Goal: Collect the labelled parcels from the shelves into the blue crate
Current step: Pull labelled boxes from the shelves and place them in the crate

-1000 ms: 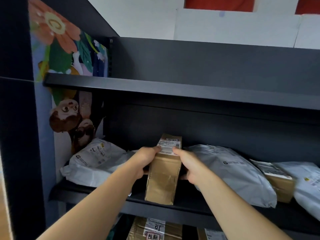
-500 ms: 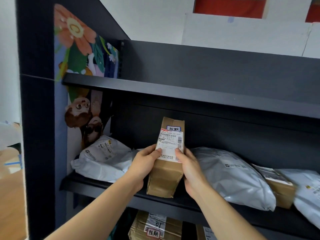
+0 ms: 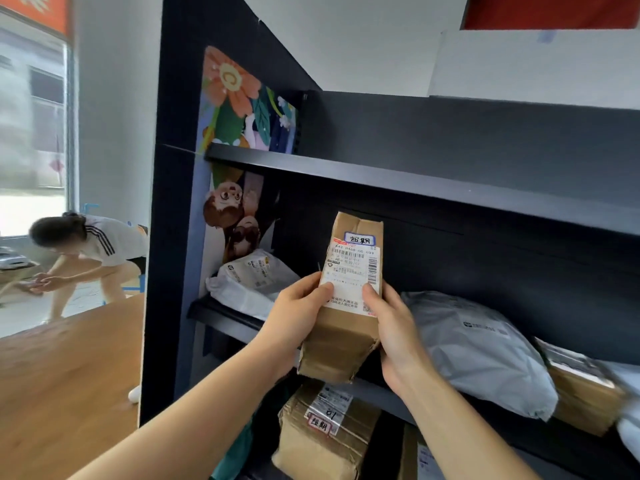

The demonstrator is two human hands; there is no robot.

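Cardboard parcel (image 3: 346, 306) stands upright between both hands, clear of the shelf edge (image 3: 228, 320); left hand (image 3: 294, 320) and right hand (image 3: 394, 327) clamp its sides, thumbs on the label, probably to read it; no blue crate in view.

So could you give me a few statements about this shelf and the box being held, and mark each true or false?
1. Both hands, left hand and right hand, grip the brown cardboard parcel. True.
2. The parcel lies flat on the dark metal shelf. False: it is held upright, clear of the shelf.
3. A grey plastic mailer bag lies right of the parcel. True.
4. The parcel carries no label. False: a white printed shipping label faces the camera.
5. The blue crate is in view. False: none shows.
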